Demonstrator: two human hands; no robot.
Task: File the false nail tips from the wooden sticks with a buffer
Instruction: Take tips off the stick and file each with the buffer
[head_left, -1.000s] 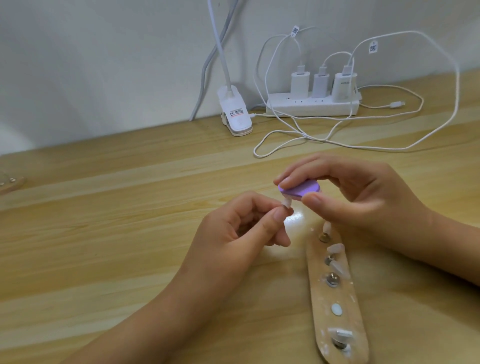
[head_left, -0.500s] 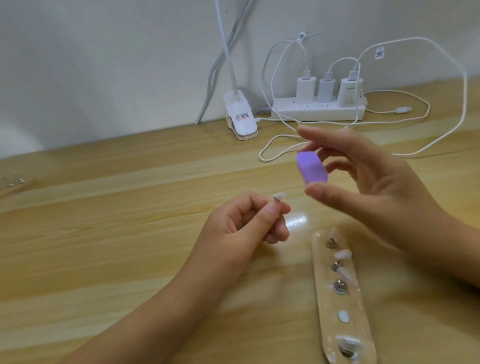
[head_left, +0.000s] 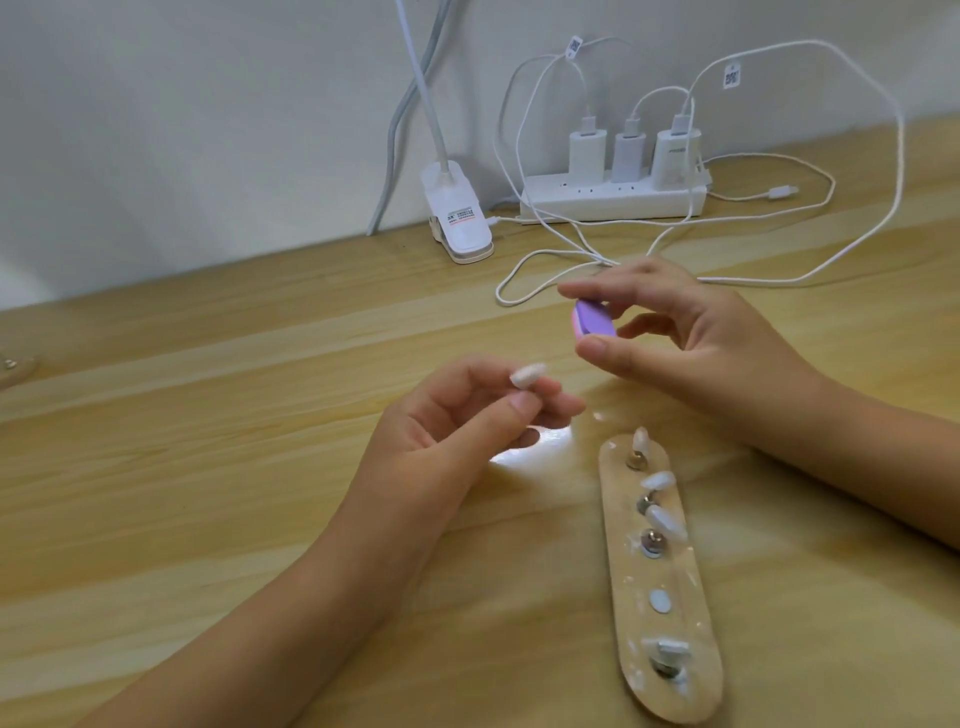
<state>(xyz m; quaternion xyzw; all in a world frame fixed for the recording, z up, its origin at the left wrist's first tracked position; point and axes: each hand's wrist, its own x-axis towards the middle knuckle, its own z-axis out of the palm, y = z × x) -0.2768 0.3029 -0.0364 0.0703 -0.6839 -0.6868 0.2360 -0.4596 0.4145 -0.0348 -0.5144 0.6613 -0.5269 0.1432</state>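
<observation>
Left hand (head_left: 441, 431): left of wooden stick's (head_left: 685, 587) far end, raised off bench (head_left: 208, 467). Thumb and fingertips pinch one false nail tip (head_left: 683, 375), its free end poking up.
Buffer (head_left: 595, 322): purple block, beyond stick's far end. Clear gap to held tip, no contact.
Right hand (head_left: 701, 338): beyond stick's far end, pinches buffer between thumb and forefinger, other fingers loosely spread.
Stick: flat on bench, four tips on mounts, one mount bare.
Judged step: filing held tip, between strokes.
Next move needs: buffer face brought onto tip edge, light strokes, firm left pinch against slip.
</observation>
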